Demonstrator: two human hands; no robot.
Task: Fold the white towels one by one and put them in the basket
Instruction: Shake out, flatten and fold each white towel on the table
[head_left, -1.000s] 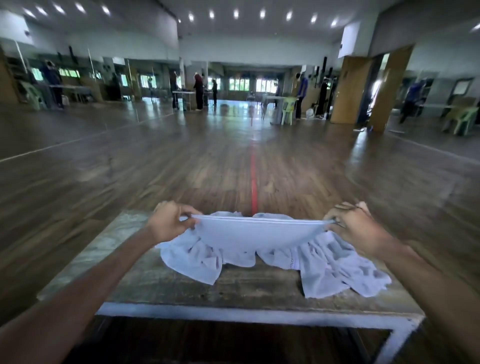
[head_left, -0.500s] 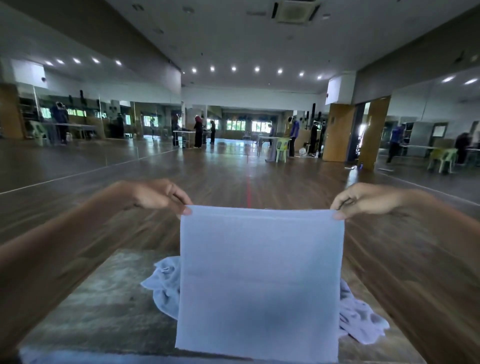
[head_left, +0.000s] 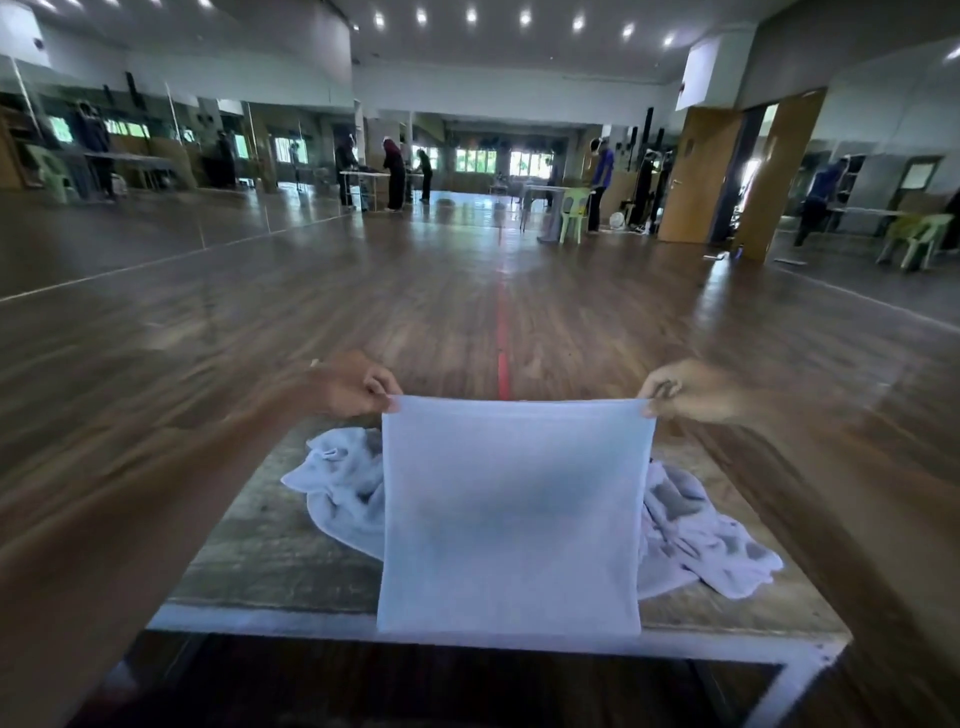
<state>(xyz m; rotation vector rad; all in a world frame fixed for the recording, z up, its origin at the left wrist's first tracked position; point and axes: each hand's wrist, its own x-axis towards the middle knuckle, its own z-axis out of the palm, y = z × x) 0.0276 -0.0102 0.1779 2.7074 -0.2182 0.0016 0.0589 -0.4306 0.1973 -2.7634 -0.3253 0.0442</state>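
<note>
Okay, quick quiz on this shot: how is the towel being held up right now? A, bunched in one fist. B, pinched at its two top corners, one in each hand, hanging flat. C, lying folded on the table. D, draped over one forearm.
B: the left hand and the right hand each pinch a top corner of the towel, which hangs flat in front of the pile of towels on the table.

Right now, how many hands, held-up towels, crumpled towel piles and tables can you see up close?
Hands: 2, the left hand and the right hand, each pinching a top corner
Held-up towel: 1
Crumpled towel pile: 1, how many towels are in it cannot be told
Table: 1
Total: 5
</note>
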